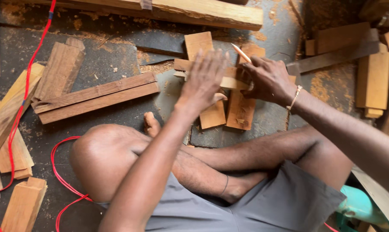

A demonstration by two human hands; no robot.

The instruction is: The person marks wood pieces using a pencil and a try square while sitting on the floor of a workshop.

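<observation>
Head view, seated worker on a dusty floor. Left hand (203,79), fingers spread wide, presses flat on a pale wooden strip (229,81) laid across two short boards (241,109). Right hand (267,79), fingers closed narrowly, grips one pencil (241,53) just beside the strip. Left of the fingers lie two long battens (95,98) and a red cord (27,81); beyond the fingertips, one long plank (203,12).

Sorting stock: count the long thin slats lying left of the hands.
2: the upper slat and lower slat lie touching, side by side on the floor, left of the left hand. Others may be hidden.
</observation>
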